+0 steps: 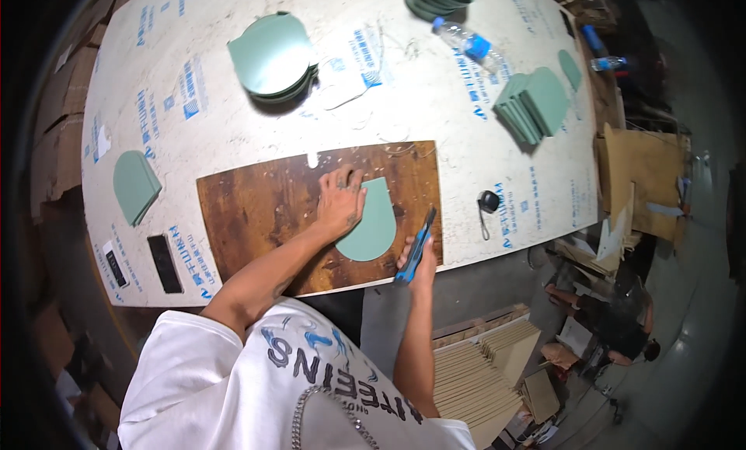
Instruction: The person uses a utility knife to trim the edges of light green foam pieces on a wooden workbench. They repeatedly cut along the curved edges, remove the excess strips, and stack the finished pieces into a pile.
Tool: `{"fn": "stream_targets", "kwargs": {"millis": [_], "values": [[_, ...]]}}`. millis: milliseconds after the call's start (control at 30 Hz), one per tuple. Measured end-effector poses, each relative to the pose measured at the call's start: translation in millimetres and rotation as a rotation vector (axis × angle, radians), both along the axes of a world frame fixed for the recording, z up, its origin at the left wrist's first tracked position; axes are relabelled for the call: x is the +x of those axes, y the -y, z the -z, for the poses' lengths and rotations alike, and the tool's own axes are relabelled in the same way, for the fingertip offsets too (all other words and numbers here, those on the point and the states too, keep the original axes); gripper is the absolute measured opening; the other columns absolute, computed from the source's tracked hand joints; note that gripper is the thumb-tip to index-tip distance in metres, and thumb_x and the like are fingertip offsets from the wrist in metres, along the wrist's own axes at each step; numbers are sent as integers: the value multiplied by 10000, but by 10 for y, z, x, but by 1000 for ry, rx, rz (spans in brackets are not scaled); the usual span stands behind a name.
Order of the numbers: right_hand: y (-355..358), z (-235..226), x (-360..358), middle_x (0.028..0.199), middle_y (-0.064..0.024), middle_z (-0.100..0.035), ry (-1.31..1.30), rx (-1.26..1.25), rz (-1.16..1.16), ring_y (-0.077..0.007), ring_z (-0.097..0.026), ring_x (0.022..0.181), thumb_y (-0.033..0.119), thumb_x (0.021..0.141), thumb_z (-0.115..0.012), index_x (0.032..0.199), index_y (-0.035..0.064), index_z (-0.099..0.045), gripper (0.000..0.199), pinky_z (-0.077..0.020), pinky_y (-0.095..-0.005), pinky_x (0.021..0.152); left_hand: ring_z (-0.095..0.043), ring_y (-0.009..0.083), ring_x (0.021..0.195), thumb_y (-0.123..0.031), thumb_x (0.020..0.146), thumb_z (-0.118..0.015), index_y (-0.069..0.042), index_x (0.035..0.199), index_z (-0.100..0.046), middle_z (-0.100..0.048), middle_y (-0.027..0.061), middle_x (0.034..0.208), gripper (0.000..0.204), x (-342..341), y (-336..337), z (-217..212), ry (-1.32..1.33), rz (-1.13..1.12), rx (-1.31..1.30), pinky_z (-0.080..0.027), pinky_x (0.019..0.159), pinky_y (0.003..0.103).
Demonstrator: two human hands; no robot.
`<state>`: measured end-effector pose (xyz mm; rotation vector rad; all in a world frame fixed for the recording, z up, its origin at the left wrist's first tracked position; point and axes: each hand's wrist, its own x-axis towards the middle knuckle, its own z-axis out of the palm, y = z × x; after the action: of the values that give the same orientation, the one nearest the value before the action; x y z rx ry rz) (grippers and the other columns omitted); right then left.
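Cutter [416, 254] gripped in the closed right hand [423, 268], a worker steadies a green panel [371, 231] flat on a brown board [256, 217] — left hand [339, 205] with bent fingers at its upper left edge. Trimming appears underway; the next move likely calls for firm holding — and a guided blade, poised apart from the panel.
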<state>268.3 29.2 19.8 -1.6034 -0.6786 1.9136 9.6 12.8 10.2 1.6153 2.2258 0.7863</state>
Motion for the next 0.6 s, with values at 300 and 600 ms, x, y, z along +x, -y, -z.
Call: {"fn": "stream_targets", "kwargs": {"millis": [300, 600], "values": [[246, 114, 191, 765, -56, -576, -206, -27, 245, -177, -556, 616, 628, 1001, -478, 1116, 12, -581, 635, -468, -324, 553, -103, 256, 1563, -498, 1081, -236, -166, 1591, -300, -157, 27, 1693, 612, 282, -1259, -100, -273, 772, -323, -55, 1238, 585], [651, -16, 477, 735, -64, -606, -91, 43, 128, -187, -633, 653, 134, 930, -718, 905, 56, -579, 161, -552, -326, 599, -631, 391, 1119, -261, 947, -528, -19, 1114, -644, -669, 236, 1154, 316, -623, -1115, -540, -285, 285, -387, -434, 1000, 588]]}}
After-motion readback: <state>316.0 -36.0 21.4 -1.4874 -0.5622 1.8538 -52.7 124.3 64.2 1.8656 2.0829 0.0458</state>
